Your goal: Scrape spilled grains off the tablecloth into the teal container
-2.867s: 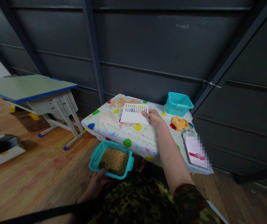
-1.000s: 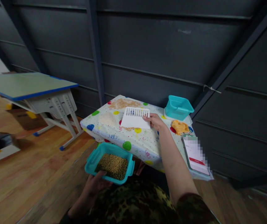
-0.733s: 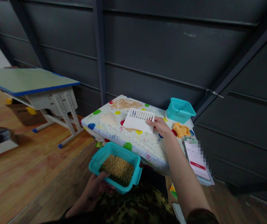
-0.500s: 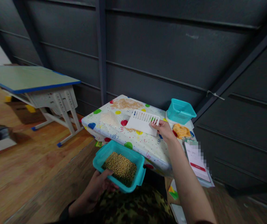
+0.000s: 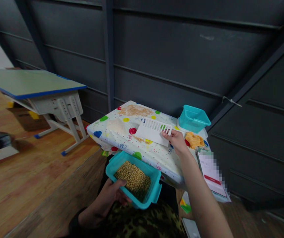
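My left hand (image 5: 112, 196) grips the near rim of a teal plastic tub (image 5: 154, 193) full of yellowish beans (image 5: 133, 178), held below the near edge of a small table. My right hand (image 5: 176, 140) is closed on the right edge of a white slotted scraper (image 5: 150, 134) that rests tilted on the table's balloon-print cloth (image 5: 157, 155). A few grains lie under the scraper's lower edge. Farther back on the cloth sit a tan grain pile (image 5: 133, 110) and a pale white pile (image 5: 116, 125).
An empty teal tub (image 5: 193, 119) stands at the table's back right beside an orange cloth (image 5: 194, 139). A phone (image 5: 213, 173) lies on the right edge. A green-topped desk (image 5: 27, 84) stands to the left on the wooden floor. A dark panelled wall is behind.
The bean tub in my left hand has shifted right and closer under the table edge. My right hand has slid the scraper slightly to the right across the cloth.
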Demonstrator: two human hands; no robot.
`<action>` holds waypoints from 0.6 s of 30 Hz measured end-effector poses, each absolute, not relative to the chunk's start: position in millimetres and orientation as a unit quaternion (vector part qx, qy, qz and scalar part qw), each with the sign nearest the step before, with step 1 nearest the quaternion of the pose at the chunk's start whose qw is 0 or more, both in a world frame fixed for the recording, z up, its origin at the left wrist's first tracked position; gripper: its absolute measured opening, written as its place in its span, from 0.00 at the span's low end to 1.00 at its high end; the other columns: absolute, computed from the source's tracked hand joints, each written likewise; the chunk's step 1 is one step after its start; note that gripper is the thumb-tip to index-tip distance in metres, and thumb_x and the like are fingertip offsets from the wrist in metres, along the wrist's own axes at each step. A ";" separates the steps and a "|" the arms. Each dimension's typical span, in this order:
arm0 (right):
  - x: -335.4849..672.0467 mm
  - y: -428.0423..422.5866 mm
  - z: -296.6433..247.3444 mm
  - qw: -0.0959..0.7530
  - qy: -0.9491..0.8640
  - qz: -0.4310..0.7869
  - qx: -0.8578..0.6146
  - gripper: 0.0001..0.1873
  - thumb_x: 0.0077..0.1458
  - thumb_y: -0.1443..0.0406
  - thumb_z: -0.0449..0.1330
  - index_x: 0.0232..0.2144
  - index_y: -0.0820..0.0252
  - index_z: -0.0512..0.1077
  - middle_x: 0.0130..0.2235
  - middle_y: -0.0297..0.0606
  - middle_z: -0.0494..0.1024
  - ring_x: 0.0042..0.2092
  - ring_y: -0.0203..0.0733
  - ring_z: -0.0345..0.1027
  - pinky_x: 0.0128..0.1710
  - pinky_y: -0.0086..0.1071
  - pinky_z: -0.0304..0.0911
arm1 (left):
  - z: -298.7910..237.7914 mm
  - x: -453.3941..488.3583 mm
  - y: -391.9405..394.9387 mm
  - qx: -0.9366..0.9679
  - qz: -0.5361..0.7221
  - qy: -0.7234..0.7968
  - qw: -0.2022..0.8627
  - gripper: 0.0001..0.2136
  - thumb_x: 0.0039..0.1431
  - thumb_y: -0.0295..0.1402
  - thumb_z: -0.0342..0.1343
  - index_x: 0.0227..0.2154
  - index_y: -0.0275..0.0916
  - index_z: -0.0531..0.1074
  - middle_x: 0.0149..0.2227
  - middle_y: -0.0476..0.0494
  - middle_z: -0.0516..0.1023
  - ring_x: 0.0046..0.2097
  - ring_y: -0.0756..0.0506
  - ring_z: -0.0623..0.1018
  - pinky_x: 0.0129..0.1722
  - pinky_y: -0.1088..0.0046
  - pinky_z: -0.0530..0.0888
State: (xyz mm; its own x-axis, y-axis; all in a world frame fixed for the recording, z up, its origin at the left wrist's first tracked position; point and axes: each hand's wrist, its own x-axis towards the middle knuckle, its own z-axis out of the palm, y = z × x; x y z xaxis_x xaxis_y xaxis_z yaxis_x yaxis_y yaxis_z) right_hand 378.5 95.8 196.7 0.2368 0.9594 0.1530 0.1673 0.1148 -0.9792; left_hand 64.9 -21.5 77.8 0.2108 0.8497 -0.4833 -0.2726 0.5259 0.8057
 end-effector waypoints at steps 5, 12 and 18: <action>374.6 93.1 200.4 0.533 -0.527 0.365 -0.553 0.24 0.39 0.45 0.81 0.28 0.55 0.82 0.34 0.40 0.85 0.36 0.46 0.70 0.34 0.38 0.65 | 86.9 67.0 -24.8 0.294 0.388 0.503 0.714 0.21 0.42 0.48 0.73 0.35 0.45 0.73 0.17 0.42 0.83 0.20 0.37 0.82 0.19 0.66 0.73; 379.1 91.4 199.1 0.520 -0.534 0.360 -0.562 0.22 0.42 0.47 0.80 0.29 0.54 0.81 0.33 0.40 0.84 0.38 0.49 0.73 0.36 0.39 0.67 | 92.4 68.1 -26.2 0.271 0.392 0.503 0.721 0.20 0.37 0.46 0.75 0.29 0.45 0.74 0.16 0.39 0.82 0.19 0.38 0.80 0.18 0.65 0.73; 376.0 94.4 197.1 0.513 -0.528 0.373 -0.565 0.19 0.45 0.49 0.78 0.31 0.54 0.82 0.36 0.42 0.86 0.40 0.50 0.75 0.36 0.39 0.68 | 75.8 67.9 -25.1 0.263 0.405 0.494 0.723 0.21 0.38 0.48 0.76 0.29 0.47 0.73 0.15 0.41 0.80 0.17 0.39 0.78 0.17 0.66 0.71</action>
